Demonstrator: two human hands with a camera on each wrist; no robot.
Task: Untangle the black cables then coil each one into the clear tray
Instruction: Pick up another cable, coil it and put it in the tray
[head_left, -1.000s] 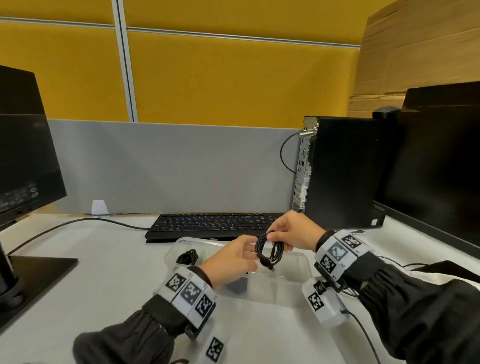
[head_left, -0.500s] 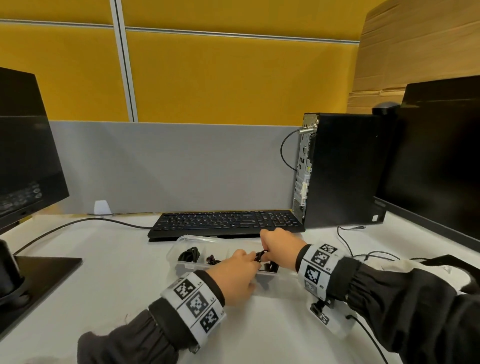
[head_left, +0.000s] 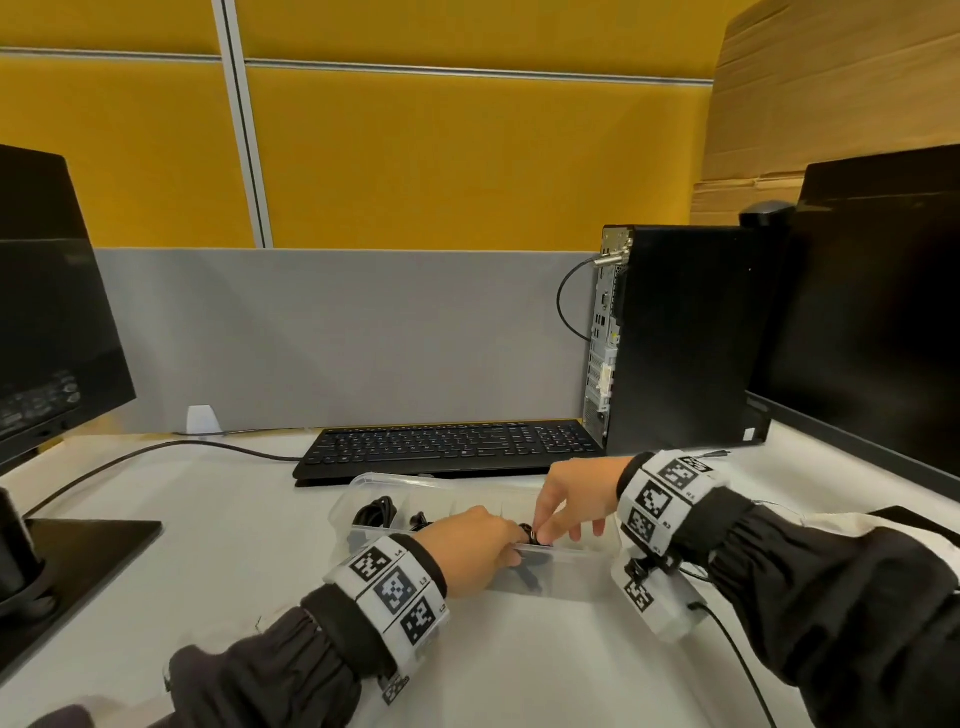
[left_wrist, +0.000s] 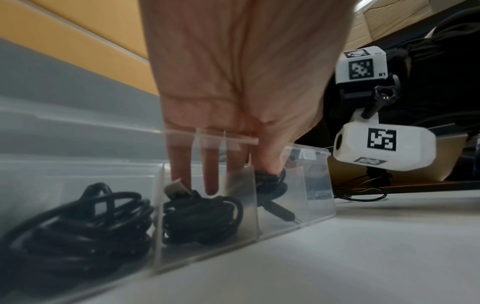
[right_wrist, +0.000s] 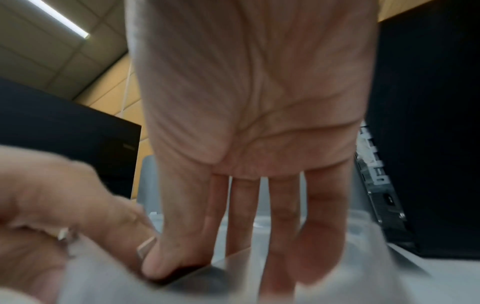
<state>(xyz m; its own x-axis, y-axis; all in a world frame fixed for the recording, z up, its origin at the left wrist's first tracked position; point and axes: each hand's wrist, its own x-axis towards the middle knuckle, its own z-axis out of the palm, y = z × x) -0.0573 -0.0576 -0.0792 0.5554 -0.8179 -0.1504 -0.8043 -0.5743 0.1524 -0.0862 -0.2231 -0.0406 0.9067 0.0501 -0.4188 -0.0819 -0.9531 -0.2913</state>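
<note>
A clear tray with several compartments sits on the white desk in front of the keyboard. Its two left compartments each hold a coiled black cable, the second with a USB plug sticking up. A third coil sits low in the neighbouring compartment. My left hand reaches over the near wall with straight fingers, its thumb pressing on this coil. My right hand comes from the far side and pinches the coil between thumb and forefinger.
A black keyboard lies just behind the tray. A PC tower and a monitor stand at the right. Another monitor with its flat base is at the left. A thin wire trails on the desk under my right wrist.
Both hands have come down from above the tray with the coiled cable and lowered it into a compartment. The head view has tilted slightly.
</note>
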